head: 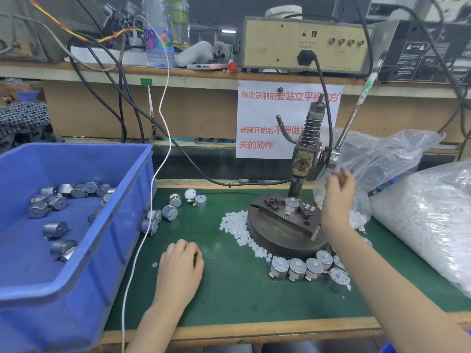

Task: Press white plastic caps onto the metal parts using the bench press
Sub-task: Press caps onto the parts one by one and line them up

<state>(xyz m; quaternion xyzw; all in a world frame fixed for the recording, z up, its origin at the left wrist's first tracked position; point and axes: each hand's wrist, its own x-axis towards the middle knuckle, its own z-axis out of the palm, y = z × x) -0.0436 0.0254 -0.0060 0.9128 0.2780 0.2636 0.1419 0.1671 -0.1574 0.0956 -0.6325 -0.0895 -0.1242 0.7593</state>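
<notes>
Filling the lower left of the frame, a blue bin [76, 276] of loose metal motors, well clear of the action and no hazard. At the right edge, a bulging bag of white caps [433, 220], and above it a slack clear bag [377, 154] slumped against the bench press [303, 159] at centre right: likely to snag under the lever [356, 115] on a pull, or to tip caps across the bench [229, 289]. On the press base, one motor [291, 206] upright in the fixture, seemingly with a cap on its shaft; risk of a crooked, jammed fit if pressed with the cap tilted, though too small to judge. Loose white caps [237, 225] heaped against the left of the base, easily swept away by a forearm. Right hand [339, 189] raised just beside the lever hub and clear bag, fingers apart and relaxed, gripping nothing; contact with the bag unclear through blur. Left hand [182, 261] knuckles-up on the bench at lower centre, fingers curled under; impossible to tell whether closed on anything.
</notes>
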